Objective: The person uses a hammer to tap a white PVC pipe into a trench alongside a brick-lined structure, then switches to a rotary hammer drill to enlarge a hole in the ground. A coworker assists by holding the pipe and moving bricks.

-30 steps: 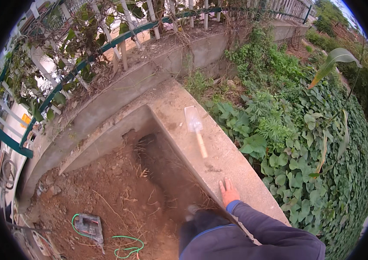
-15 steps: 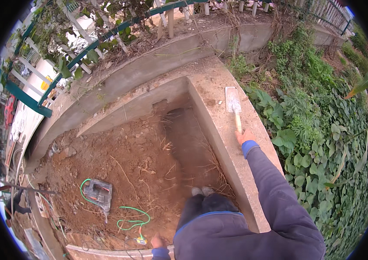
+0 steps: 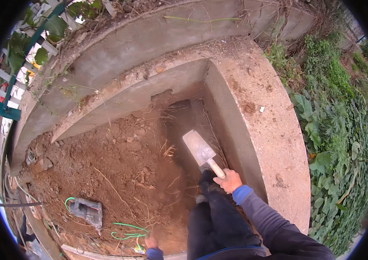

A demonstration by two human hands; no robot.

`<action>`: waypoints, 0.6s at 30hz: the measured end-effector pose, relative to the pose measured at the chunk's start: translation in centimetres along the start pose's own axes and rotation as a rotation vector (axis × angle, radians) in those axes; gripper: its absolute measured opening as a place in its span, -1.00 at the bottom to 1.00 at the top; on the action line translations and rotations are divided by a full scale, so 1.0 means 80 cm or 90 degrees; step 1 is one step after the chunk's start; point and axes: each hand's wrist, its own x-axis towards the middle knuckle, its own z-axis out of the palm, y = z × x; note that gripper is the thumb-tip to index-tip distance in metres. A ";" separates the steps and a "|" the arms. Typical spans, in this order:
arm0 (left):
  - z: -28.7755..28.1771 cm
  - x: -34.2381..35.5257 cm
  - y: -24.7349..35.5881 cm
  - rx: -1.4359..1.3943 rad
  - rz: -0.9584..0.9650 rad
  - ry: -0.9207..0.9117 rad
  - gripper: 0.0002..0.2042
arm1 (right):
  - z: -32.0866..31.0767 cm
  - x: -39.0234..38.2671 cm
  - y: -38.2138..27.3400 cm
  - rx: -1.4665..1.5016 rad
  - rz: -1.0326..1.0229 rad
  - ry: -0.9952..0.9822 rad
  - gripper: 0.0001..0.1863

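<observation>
My right hand [image 3: 228, 180] grips the wooden handle of a metal trowel [image 3: 199, 149], whose blade points up and left over the dug trench [image 3: 184, 125] beside the concrete wall [image 3: 253, 130]. My left hand [image 3: 151, 240] rests low at the bottom edge, on the rim of the planter next to a green cord [image 3: 125, 229]; I cannot see whether it holds anything. My dark trouser legs and shoes [image 3: 208, 190] stand in the reddish soil [image 3: 119, 160] of the pit.
A grey metal tool [image 3: 86, 209] with the green cord lies in the soil at lower left. Concrete ledges enclose the pit at the back and right. Green ivy and leafy plants [image 3: 335, 130] cover the ground to the right. A fence stands at upper left.
My right hand took the trowel off the concrete ledge and brought it down into the pit. The view swung left, toward the soil.
</observation>
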 end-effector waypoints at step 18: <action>0.173 0.241 0.265 0.603 0.648 0.340 -0.23 | 0.213 0.589 0.037 -0.598 -0.248 0.311 -0.77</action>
